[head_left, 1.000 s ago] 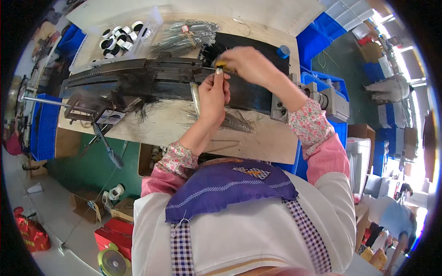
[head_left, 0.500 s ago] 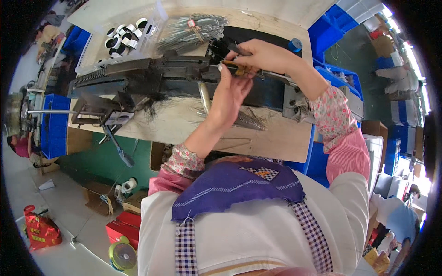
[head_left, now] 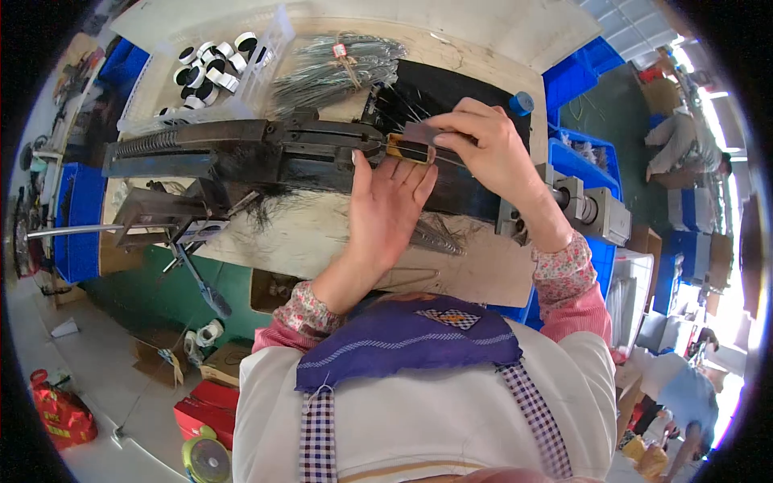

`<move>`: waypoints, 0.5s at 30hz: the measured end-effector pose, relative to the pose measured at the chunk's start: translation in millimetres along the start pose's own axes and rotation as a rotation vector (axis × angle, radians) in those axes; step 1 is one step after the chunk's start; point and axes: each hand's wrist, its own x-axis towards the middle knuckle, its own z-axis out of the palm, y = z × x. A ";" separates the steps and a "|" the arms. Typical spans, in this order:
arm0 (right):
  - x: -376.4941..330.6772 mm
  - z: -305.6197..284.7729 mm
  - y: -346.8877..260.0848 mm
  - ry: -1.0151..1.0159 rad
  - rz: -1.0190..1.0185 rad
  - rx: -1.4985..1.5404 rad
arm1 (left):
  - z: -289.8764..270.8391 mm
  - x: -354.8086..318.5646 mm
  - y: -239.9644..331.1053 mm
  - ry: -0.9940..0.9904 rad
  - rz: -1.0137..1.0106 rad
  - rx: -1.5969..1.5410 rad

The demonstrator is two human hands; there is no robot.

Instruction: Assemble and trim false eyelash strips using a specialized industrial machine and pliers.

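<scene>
Pinching a thin dark strip (head_left: 423, 133) lying crosswise, right hand (head_left: 491, 149) sat closest; left hand (head_left: 390, 201) fingers spread flat just below it.

Things you cannot see well

The left hand (head_left: 392, 211) covers part of the dark machine (head_left: 266, 153), so what its fingers (head_left: 407, 175) press on stays hidden. The wire bundle (head_left: 338, 68) is too fine to count. People at the right edge are blurry.
</scene>
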 end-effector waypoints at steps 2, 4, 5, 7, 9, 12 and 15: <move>-0.6 1.5 -1.8 -0.066 0.020 -0.015 | 0.9 -3.2 -2.2 0.050 0.055 0.078; 0.7 4.0 -5.1 -0.110 0.025 -0.065 | 1.9 -3.3 -5.7 0.058 0.081 0.092; 3.1 7.5 -5.9 -0.120 0.019 -0.069 | 2.2 -3.1 -7.3 0.065 0.099 0.118; 5.1 14.5 -7.3 -0.038 -0.123 -0.092 | -3.7 -3.4 -6.0 0.026 0.096 0.146; 5.4 11.9 -8.4 -0.044 -0.117 -0.112 | -4.8 -3.5 -4.1 -0.014 0.090 0.187; 1.4 6.3 -5.0 -0.034 -0.142 -0.123 | 1.3 -3.6 1.2 0.006 0.069 0.168; -2.0 5.2 -6.6 0.026 -0.209 -0.181 | 4.3 -1.6 3.8 0.050 0.045 0.177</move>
